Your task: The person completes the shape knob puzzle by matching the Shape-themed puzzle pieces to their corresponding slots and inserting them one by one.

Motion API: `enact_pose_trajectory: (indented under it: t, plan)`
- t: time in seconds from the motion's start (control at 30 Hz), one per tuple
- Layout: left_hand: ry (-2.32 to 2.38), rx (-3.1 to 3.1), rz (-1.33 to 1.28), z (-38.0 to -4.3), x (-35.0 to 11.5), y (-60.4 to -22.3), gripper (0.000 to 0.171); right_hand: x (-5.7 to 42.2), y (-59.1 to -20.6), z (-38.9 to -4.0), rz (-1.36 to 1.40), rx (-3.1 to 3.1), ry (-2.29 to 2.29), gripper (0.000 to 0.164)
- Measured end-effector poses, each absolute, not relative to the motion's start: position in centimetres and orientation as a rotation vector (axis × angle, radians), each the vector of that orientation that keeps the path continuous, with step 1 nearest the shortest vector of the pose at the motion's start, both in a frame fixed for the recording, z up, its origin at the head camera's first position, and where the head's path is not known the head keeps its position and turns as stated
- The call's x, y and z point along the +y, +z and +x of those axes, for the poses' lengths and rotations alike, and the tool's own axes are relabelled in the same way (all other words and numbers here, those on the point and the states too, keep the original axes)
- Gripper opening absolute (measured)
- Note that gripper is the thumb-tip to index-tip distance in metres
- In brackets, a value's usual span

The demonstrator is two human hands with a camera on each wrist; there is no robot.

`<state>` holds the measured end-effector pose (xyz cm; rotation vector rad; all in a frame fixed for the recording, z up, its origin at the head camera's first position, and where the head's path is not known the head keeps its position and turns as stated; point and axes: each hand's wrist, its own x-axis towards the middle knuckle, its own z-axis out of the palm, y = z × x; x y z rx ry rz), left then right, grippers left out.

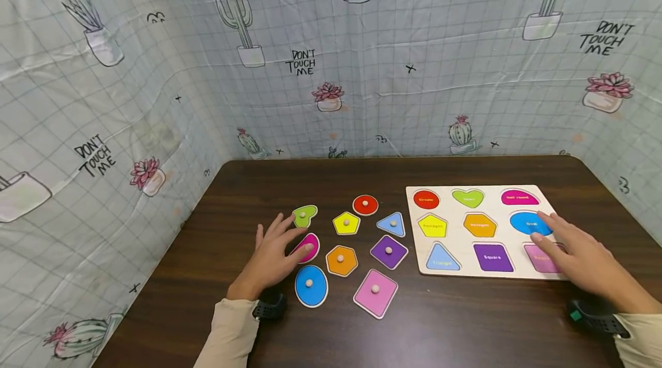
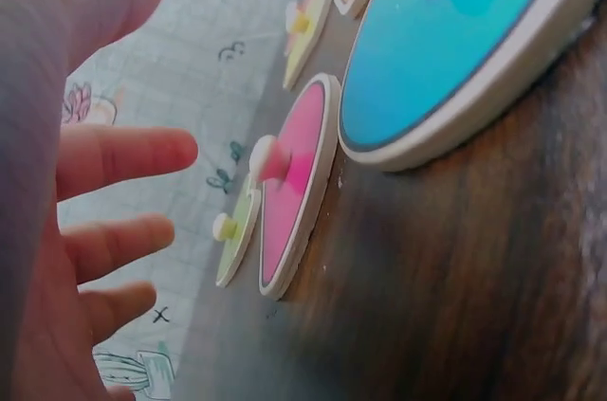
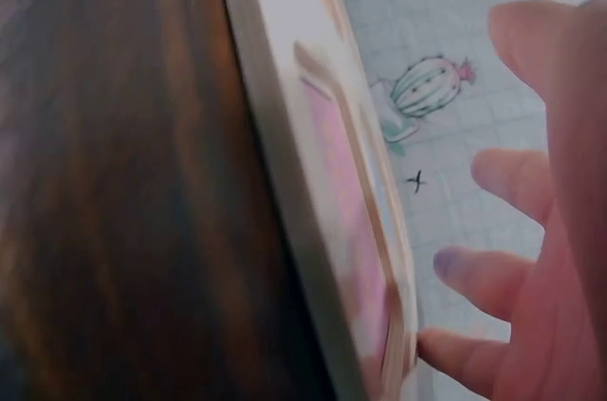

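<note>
My left hand [image 1: 274, 253], fingers spread and holding nothing, hovers beside the magenta half-round piece [image 1: 310, 246] and the green heart piece [image 1: 306, 215]. In the left wrist view its fingertips are apart from the white knobs of both pieces. The blue oval piece [image 1: 312, 293] lies close to the thumb side. At the right, my right hand [image 1: 589, 256] reaches over the right edge of a pale wooden puzzle board [image 1: 455, 231] with relaxed, spread fingers. It partly covers the pink recess [image 1: 540, 257] and overlaps the blue oval recess [image 1: 524, 222].
Between hand and board lie more knobbed pieces: red circle [image 1: 362, 210], yellow pentagon [image 1: 342, 229], blue triangle [image 1: 387, 226], purple square [image 1: 394, 259], orange hexagon [image 1: 336, 267] and pink rounded quadrilateral [image 1: 369, 301]. A printed cloth [image 1: 362, 121] surrounds the dark wooden table [image 1: 439, 322].
</note>
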<state>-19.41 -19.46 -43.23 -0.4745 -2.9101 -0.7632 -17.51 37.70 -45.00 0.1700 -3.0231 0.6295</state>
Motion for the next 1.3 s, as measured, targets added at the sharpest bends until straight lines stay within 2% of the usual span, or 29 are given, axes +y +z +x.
enact_pose_trajectory:
  t: [0.43, 0.9, 1.3]
  plan:
    - [-0.947, -2.837, -0.599, -19.9, -18.8, -43.3, 0.04, 38.9, -46.1, -17.2, 0.271, -2.987, 0.675, 0.073]
    - [-0.977, -2.815, -0.572, -19.8, -18.5, -43.5, 0.036, 38.8, -46.3, -17.2, 0.273, -2.982, 0.657, 0.074]
    - [-0.913, -2.809, -0.707, -21.1, -15.0, -43.5, 0.031, 39.0, -47.0, -16.6, 0.292, -2.994, 0.718, 0.073]
